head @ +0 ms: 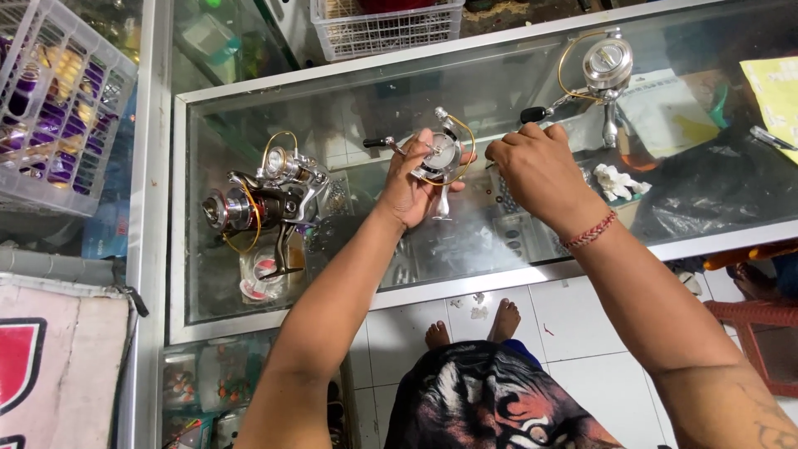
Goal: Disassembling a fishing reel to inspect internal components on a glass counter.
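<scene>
Tiger-print shorts [490,399] and bare feet [474,320] lowest in view, on white floor tiles [582,333] beside a glass counter [332,108].

Left hand [411,187] wraps a small silver fishing reel [445,154] from below – fingers curled about its body, foot of the reel touching the glass near the middle of the counter, handle knob pointing left. Right hand [540,166] just beside it, knuckles up, fingers bent down toward the glass; cannot tell whether anything is pinched, fingertips hidden. Red braided wristband [588,231] on the right wrist.

Step in hand, as a judgement: steadying the reel while working at or picking small parts next to it. Next move likely calls for a firm left grip and fine fingertip work on the right.

Left on the glass: two more reels [262,204] bunched together, dark and silver, gold bail wire. Far right: another silver reel [607,71] standing upright. White crumpled scrap [615,181] and black plastic bag [715,187] to the right – little free room that side. Bare glass between the left reels and the held one. Near metal edge of the counter [499,278] close under both forearms. Plastic crates: one at far left [58,100], one beyond the counter [382,29].
</scene>
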